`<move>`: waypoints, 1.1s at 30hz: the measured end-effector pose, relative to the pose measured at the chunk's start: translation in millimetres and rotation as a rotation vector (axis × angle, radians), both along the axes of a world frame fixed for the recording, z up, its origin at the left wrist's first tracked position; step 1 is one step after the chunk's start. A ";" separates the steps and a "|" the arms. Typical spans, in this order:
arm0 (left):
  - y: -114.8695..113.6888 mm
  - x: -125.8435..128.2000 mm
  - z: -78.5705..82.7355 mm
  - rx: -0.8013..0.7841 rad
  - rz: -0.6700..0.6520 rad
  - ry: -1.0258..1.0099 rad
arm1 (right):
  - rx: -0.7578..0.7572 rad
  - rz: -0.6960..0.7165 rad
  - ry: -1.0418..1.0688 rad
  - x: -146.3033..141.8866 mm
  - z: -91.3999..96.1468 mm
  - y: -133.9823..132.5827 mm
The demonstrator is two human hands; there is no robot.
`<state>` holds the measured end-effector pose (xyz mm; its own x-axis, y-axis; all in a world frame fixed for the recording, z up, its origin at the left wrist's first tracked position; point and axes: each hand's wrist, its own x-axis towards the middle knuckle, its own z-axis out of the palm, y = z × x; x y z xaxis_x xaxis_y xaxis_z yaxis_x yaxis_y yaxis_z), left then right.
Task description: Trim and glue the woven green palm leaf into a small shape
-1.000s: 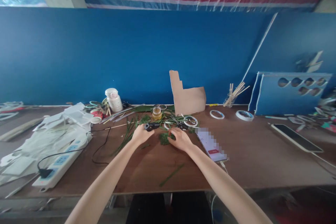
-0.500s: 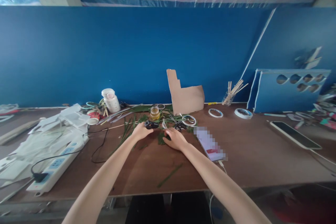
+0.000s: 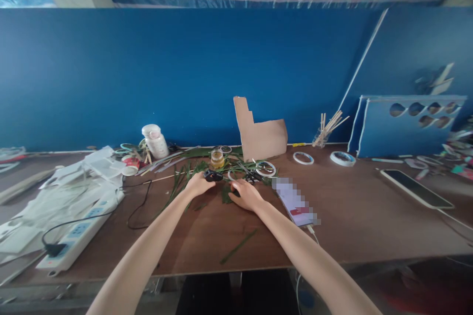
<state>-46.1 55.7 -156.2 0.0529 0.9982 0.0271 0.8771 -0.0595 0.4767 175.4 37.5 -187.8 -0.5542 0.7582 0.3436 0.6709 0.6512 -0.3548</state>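
Observation:
My left hand (image 3: 200, 184) is closed around a small black tool (image 3: 213, 175) whose exact kind I cannot make out. Just to its right, my right hand (image 3: 246, 195) has curled fingers and thumb at a green leaf piece (image 3: 225, 194), low over the table; the fingertips are partly hidden. Green leaf strips (image 3: 180, 180) lie loose around my left hand. A small glass jar of yellowish liquid (image 3: 217, 159) stands just beyond both hands. Scissors (image 3: 253, 176) and a white tape roll (image 3: 266, 169) lie behind my right hand.
A phone (image 3: 295, 202) with a cable lies right of my right arm. Cardboard (image 3: 264, 138) leans on the blue wall. At left are a power strip (image 3: 83, 229), white sheets (image 3: 55, 197) and a white bottle (image 3: 155, 141). Sticks (image 3: 327, 130) stand in a glass at right.
Both hands stay in nearly the same place, with only a slight shift of the right fingers at the leaf piece. The view has shifted very slightly.

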 end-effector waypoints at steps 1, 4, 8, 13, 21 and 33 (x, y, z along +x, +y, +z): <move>0.1 -0.1 0.0 0.004 -0.006 0.004 | 0.002 0.001 0.003 0.1 -0.3 0.1; 0.6 -0.4 0.7 -0.002 -0.026 0.030 | 0.004 -0.003 0.008 0.2 -1.1 0.5; 0.3 0.0 3.0 0.000 -0.036 0.042 | -0.008 -0.004 0.000 0.3 -1.2 0.8; -0.7 1.4 5.7 -0.016 -0.026 0.039 | -0.008 -0.005 0.001 0.5 -1.6 0.9; 3.1 -1.4 4.1 -0.018 -0.040 0.060 | -0.011 0.002 -0.002 0.7 -1.8 1.2; 6.0 -5.5 9.3 -0.033 -0.056 0.075 | 0.014 0.029 0.031 1.3 -3.8 2.7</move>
<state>-51.7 61.7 -146.9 0.1089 0.9940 -0.0123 0.9060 -0.0941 0.4127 176.7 40.2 -191.6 -0.5644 0.7373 0.3712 0.6407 0.6748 -0.3662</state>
